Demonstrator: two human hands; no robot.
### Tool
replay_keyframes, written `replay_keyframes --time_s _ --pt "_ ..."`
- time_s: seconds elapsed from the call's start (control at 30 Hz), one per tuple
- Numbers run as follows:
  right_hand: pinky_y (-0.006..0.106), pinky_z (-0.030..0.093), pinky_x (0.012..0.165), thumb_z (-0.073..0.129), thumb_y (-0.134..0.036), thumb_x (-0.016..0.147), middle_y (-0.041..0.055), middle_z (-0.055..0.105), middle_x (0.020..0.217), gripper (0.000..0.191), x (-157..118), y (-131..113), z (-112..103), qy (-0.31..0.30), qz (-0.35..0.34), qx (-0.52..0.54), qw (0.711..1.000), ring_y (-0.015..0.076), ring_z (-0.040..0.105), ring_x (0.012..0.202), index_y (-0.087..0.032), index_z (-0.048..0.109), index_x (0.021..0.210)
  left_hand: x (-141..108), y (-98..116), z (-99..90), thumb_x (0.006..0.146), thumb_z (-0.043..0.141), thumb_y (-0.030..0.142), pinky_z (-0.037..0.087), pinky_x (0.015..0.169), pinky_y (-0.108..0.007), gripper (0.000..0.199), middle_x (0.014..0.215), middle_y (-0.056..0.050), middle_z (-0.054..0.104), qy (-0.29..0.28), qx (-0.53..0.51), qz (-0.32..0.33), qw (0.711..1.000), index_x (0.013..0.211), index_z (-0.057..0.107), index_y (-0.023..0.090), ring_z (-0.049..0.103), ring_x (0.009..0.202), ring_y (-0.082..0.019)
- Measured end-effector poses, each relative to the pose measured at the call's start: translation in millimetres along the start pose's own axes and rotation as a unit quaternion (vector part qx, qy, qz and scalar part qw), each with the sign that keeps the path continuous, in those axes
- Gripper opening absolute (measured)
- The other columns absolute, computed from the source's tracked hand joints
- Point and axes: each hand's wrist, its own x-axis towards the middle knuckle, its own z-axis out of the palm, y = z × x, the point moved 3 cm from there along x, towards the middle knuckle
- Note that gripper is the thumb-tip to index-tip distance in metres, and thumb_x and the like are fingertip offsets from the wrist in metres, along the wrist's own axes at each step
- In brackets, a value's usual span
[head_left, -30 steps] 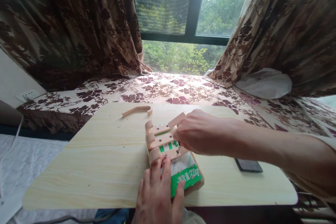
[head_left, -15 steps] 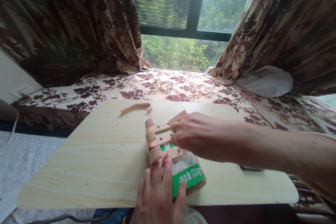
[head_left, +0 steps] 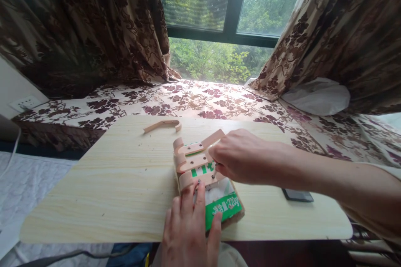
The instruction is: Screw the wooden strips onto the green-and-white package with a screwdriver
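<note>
A green and white printed box (head_left: 224,208) lies at an angle near the table's front edge. Across it sit three curved wooden pieces with small dark screws or holes; the nearest wooden piece (head_left: 205,178) lies by my left hand. My left hand (head_left: 191,225) presses on the box with fingers spread, two fingertips at the nearest piece. My right hand (head_left: 230,154) is closed above the box's right side, over the ends of the pieces; what its fingers hold is too small to make out. Another bent wooden piece (head_left: 163,124) rests at the table's back.
The pale wooden table (head_left: 109,183) has a dark flat object (head_left: 297,195) at the right, under my right forearm. Behind are a flower-patterned ledge (head_left: 200,96), curtains and a window. A white translucent bag (head_left: 316,96) lies on the ledge at the right.
My right hand has shifted slightly to the right, showing more of the wooden pieces and the dark flat object. My left hand stays on the box.
</note>
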Motion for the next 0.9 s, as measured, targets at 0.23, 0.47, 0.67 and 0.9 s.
replay_keyframes --time_s 0.23,0.47,0.67,0.9 --pt "0.027 0.036 0.056 0.052 -0.012 0.079 0.0088 0.069 0.088 0.020 -14 11 -15 -0.020 -0.029 0.050 0.998 0.0182 0.060 0.076 -0.014 0.064 0.095 4 0 -7.4 0.086 0.046 0.039 0.049 0.080 -0.038 0.054 0.135 -0.010 0.049 0.008 -0.009 -0.011 1.000 0.134 0.041 0.014 0.054 0.107 -0.026" --pt "0.026 0.035 0.059 0.046 -0.006 0.085 0.0086 0.065 0.083 0.017 -11 1 -12 0.017 -0.119 0.014 0.993 0.0142 0.056 0.074 -0.011 0.062 0.082 6 2 -8.3 0.086 0.047 0.038 0.049 0.080 -0.039 0.053 0.135 -0.010 0.049 -0.007 -0.030 -0.030 0.999 0.134 0.041 0.016 0.053 0.106 -0.027" --pt "0.027 0.024 0.049 0.047 -0.021 0.086 0.0059 0.062 0.067 0.022 -16 10 -7 -0.008 -0.016 0.013 1.000 0.0120 0.047 0.056 -0.013 0.063 0.074 6 1 -9.0 0.086 0.047 0.038 0.049 0.081 -0.038 0.053 0.135 -0.009 0.049 -0.005 -0.049 -0.035 0.998 0.134 0.042 0.016 0.053 0.106 -0.026" --pt "0.025 0.023 0.050 0.047 -0.020 0.085 0.0009 0.060 0.065 0.016 -26 7 -29 0.081 -0.028 0.075 0.993 0.0099 0.042 0.054 -0.017 0.063 0.085 7 2 -12.9 0.087 0.046 0.036 0.049 0.082 -0.038 0.050 0.135 -0.009 0.048 -0.005 -0.041 -0.037 0.998 0.133 0.042 0.016 0.053 0.107 -0.025"
